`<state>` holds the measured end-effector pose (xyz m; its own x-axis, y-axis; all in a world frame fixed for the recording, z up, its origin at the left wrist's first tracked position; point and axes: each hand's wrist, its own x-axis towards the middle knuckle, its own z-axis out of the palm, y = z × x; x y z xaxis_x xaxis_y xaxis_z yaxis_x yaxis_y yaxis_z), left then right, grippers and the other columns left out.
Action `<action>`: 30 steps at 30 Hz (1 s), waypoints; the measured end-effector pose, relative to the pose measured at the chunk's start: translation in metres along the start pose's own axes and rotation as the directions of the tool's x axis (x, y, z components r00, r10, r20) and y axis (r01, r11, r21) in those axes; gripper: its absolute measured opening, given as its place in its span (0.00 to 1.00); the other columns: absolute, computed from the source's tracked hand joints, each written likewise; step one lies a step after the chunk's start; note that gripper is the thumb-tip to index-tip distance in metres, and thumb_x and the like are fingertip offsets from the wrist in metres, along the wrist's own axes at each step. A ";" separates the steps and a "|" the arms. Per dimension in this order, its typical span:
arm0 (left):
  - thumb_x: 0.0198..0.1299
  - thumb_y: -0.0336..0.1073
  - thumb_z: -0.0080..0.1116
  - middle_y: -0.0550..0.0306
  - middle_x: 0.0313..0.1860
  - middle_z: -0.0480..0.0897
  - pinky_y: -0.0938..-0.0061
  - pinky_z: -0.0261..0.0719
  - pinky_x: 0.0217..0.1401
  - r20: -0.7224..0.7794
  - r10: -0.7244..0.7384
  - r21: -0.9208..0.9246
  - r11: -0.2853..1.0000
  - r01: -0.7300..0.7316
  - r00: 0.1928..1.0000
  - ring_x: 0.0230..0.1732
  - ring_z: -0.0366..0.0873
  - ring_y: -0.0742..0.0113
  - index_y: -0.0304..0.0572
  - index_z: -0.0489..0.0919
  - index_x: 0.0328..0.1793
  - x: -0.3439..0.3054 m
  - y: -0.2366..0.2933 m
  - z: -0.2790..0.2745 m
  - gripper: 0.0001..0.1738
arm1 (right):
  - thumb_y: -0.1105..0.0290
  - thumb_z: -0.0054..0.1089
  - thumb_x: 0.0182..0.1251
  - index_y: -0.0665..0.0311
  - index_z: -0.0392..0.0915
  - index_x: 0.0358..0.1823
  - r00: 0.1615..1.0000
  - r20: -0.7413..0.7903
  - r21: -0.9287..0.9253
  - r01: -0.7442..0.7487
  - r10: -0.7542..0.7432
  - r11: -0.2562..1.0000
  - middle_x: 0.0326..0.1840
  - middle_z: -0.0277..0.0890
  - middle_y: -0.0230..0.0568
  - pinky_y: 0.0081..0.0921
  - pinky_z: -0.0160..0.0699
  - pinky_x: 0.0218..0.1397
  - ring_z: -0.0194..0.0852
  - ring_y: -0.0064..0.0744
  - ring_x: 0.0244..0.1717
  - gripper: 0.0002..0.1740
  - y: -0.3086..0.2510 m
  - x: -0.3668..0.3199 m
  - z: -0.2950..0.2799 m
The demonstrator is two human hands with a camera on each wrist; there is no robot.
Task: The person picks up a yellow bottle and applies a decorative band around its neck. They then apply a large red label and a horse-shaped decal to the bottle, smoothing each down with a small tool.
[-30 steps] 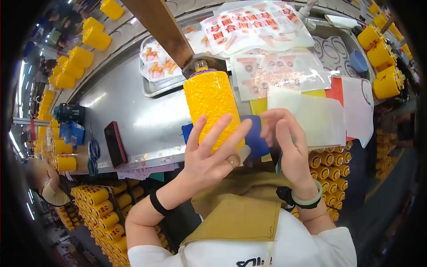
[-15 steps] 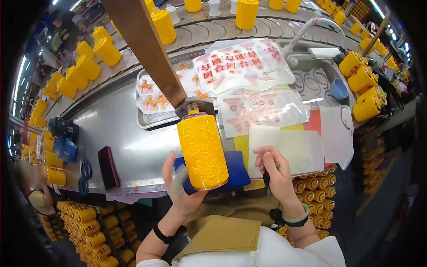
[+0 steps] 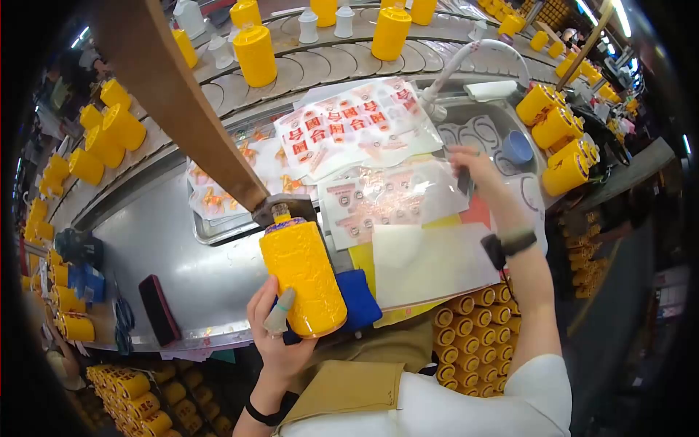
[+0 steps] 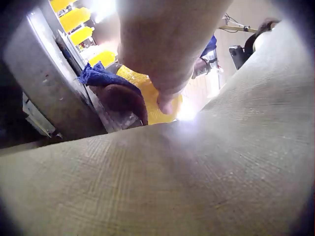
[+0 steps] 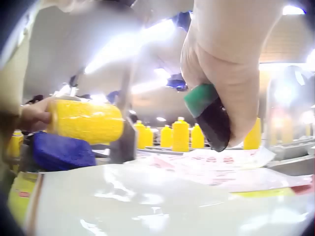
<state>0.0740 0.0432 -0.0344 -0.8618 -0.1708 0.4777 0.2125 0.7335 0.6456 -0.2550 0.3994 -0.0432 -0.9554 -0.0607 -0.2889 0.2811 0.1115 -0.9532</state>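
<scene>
A yellow embossed bottle lies tilted, its neck at a metal bracket on a wooden post. My left hand grips the bottle near its base, with a pale grey cover on one digit. A blue cloth pad sits under and beside the bottle. Over the printed sheets at the right, near the sink, my right hand holds a small black tool with a green end. In the right wrist view this tool points down from the curled fingers.
Red-printed decal sheets, a clear printed sheet and white paper cover the right side. A sink with a blue cup stands beyond. A phone and scissors lie left. More yellow bottles stand on the conveyor.
My left hand has gone from the bottle's upper face to its base. The right hand has moved away from the bottle, rightward and forward over the sheets. The head view has shifted.
</scene>
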 end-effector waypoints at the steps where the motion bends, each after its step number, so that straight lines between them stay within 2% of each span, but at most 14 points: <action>1: 0.44 0.32 0.82 0.41 0.75 0.75 0.54 0.72 0.74 0.004 0.005 0.012 1.000 -0.006 1.000 0.72 0.73 0.41 0.42 0.80 0.70 0.000 0.000 0.000 0.42 | 0.76 0.59 0.69 0.73 0.78 0.61 0.997 -0.068 0.068 -0.019 0.024 0.997 0.32 0.78 0.34 0.24 0.76 0.34 0.75 0.24 0.29 0.20 0.016 0.037 -0.022; 3: 0.44 0.33 0.83 0.42 0.74 0.75 0.54 0.73 0.73 0.004 -0.010 0.018 1.000 0.010 1.000 0.72 0.73 0.41 0.42 0.80 0.69 -0.001 0.001 -0.001 0.41 | 0.78 0.55 0.69 0.72 0.78 0.55 0.985 -0.163 0.127 -0.034 0.055 0.991 0.29 0.76 0.37 0.28 0.77 0.32 0.75 0.29 0.30 0.14 0.036 0.081 -0.048; 5: 0.43 0.33 0.84 0.43 0.74 0.76 0.54 0.74 0.73 0.002 -0.028 0.027 0.999 0.028 1.000 0.72 0.74 0.42 0.43 0.81 0.69 -0.001 0.001 0.001 0.41 | 0.81 0.56 0.67 0.72 0.80 0.46 0.934 -0.193 0.176 -0.267 0.300 0.947 0.34 0.77 0.43 0.31 0.81 0.32 0.78 0.35 0.30 0.08 0.069 0.129 -0.088; 9: 0.42 0.33 0.85 0.44 0.73 0.77 0.55 0.75 0.72 -0.036 -0.040 -0.024 0.999 0.039 0.999 0.71 0.74 0.43 0.43 0.82 0.67 -0.003 0.000 0.003 0.41 | 0.79 0.55 0.67 0.68 0.79 0.39 0.922 -0.279 0.104 -0.248 0.268 0.963 0.32 0.76 0.44 0.34 0.78 0.29 0.76 0.37 0.28 0.04 0.083 0.137 -0.093; 11: 0.41 0.34 0.85 0.45 0.73 0.77 0.55 0.75 0.72 -0.041 -0.047 -0.029 0.999 0.046 0.998 0.71 0.74 0.43 0.43 0.82 0.67 -0.001 -0.001 0.004 0.41 | 0.73 0.52 0.70 0.66 0.77 0.38 0.925 -0.273 0.442 -0.125 0.266 0.888 0.26 0.73 0.39 0.31 0.74 0.29 0.71 0.35 0.23 0.05 0.054 0.134 -0.053; 13: 0.40 0.33 0.86 0.46 0.73 0.77 0.56 0.75 0.71 -0.035 -0.043 -0.029 0.999 0.042 0.998 0.71 0.75 0.44 0.42 0.82 0.65 -0.002 -0.001 0.004 0.41 | 0.77 0.51 0.68 0.66 0.81 0.34 0.960 -0.228 0.131 0.198 -0.165 0.971 0.28 0.77 0.39 0.30 0.75 0.33 0.75 0.33 0.28 0.08 0.014 0.118 -0.016; 15: 0.40 0.33 0.86 0.46 0.73 0.77 0.56 0.75 0.71 -0.038 -0.047 -0.028 0.999 0.046 0.998 0.70 0.75 0.44 0.42 0.82 0.65 -0.001 0.001 0.005 0.40 | 0.79 0.51 0.65 0.64 0.84 0.36 0.865 -0.092 -0.258 0.458 -0.493 0.851 0.29 0.80 0.42 0.31 0.77 0.38 0.77 0.35 0.30 0.10 -0.022 0.093 0.038; 16: 0.40 0.33 0.86 0.47 0.73 0.77 0.56 0.76 0.71 -0.049 -0.037 -0.033 0.999 0.035 0.998 0.70 0.75 0.44 0.42 0.82 0.65 0.000 0.001 0.006 0.40 | 0.80 0.51 0.63 0.62 0.86 0.37 0.814 0.025 -0.475 0.521 -0.581 0.709 0.30 0.81 0.44 0.33 0.77 0.41 0.78 0.36 0.31 0.13 -0.037 0.081 0.063; 18: 0.40 0.34 0.86 0.47 0.73 0.77 0.56 0.76 0.71 -0.045 -0.041 -0.032 0.999 0.040 0.998 0.71 0.75 0.45 0.42 0.83 0.65 0.000 0.001 0.005 0.40 | 0.78 0.55 0.66 0.57 0.89 0.50 0.510 0.380 -0.547 0.796 -0.771 0.257 0.38 0.81 0.41 0.35 0.79 0.47 0.80 0.44 0.38 0.17 -0.005 0.114 0.083; 19: 0.40 0.34 0.86 0.47 0.73 0.77 0.57 0.76 0.71 -0.042 -0.049 -0.033 0.998 0.047 0.998 0.71 0.75 0.45 0.42 0.83 0.64 0.000 0.001 0.005 0.40 | 0.78 0.55 0.66 0.57 0.89 0.50 0.507 0.381 -0.544 0.799 -0.773 0.256 0.38 0.81 0.41 0.35 0.79 0.47 0.80 0.44 0.38 0.17 -0.009 0.106 0.095; 21: 0.40 0.34 0.86 0.47 0.73 0.77 0.57 0.76 0.71 -0.034 -0.054 -0.022 0.998 0.053 0.998 0.71 0.74 0.45 0.42 0.83 0.64 -0.001 0.002 0.004 0.40 | 0.78 0.57 0.66 0.54 0.89 0.53 0.557 0.577 -0.780 0.593 -0.598 -0.200 0.46 0.78 0.43 0.40 0.80 0.51 0.80 0.49 0.47 0.19 -0.012 0.089 0.114; 25: 0.41 0.34 0.86 0.48 0.73 0.77 0.57 0.76 0.71 -0.022 -0.062 -0.002 0.998 0.062 0.998 0.72 0.74 0.46 0.42 0.83 0.64 0.000 0.002 0.002 0.40 | 0.77 0.57 0.65 0.49 0.90 0.55 0.602 0.544 -0.811 0.556 -0.584 -0.182 0.49 0.75 0.42 0.42 0.80 0.54 0.80 0.47 0.53 0.21 -0.010 0.092 0.105; 27: 0.41 0.34 0.86 0.48 0.73 0.77 0.57 0.75 0.71 -0.027 -0.070 -0.020 0.997 0.069 0.997 0.72 0.74 0.46 0.42 0.83 0.64 -0.003 0.001 0.004 0.39 | 0.77 0.59 0.63 0.47 0.90 0.56 0.661 0.499 -0.832 0.546 -0.560 -0.097 0.50 0.74 0.43 0.43 0.80 0.55 0.78 0.47 0.57 0.23 -0.009 0.087 0.084; 30: 0.41 0.34 0.86 0.47 0.72 0.77 0.57 0.75 0.72 -0.028 -0.067 -0.038 0.997 0.066 0.997 0.72 0.74 0.46 0.42 0.83 0.64 -0.001 0.001 0.003 0.39 | 0.76 0.62 0.63 0.49 0.90 0.54 0.696 0.550 -0.823 0.546 -0.461 -0.158 0.53 0.75 0.43 0.42 0.80 0.56 0.78 0.47 0.56 0.20 -0.020 0.070 0.050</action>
<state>0.0734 0.0462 -0.0360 -0.8607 -0.2380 0.4501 0.1726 0.6952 0.6977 -0.3235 0.3432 -0.0486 -0.7451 -0.6396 0.1889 -0.6402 0.7654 0.0663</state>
